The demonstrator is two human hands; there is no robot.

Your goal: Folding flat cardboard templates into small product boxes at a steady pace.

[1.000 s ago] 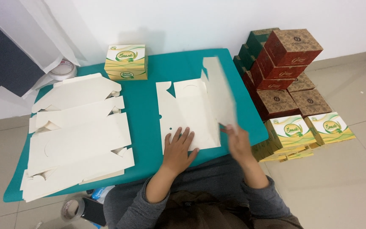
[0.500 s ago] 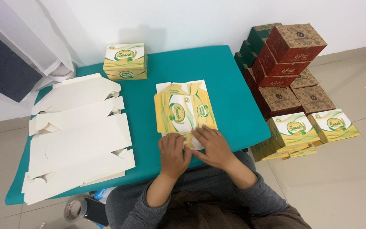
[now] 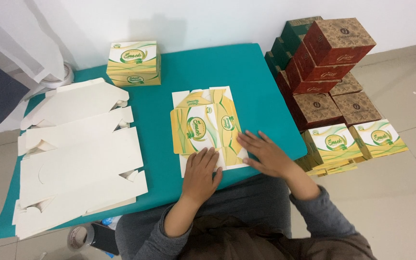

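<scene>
Carton blank, yellow printed, lies flat mid-bench, side panels folded in, not yet erected. Your left hand and right hand press open-palmed on its near edge, gripping nothing. One finished box stands behind; white blanks wait stacked left.

Left hand: palm down, flat, fingers extended forward and close together, thumb tucked along the side. Wrist straight, forearm running back toward the body at a slight angle, grey sleeve pushed up near the elbow. Right hand: palm down, flat, fingers spread a little and pointing up-left, thumb out toward the left hand. Wrist bent slightly inward, forearm angling back to the right, grey sleeve covering it to just above the wrist. Neither hand closed in a grip; both pressing down, probably. Hands near each other, not touching.
</scene>
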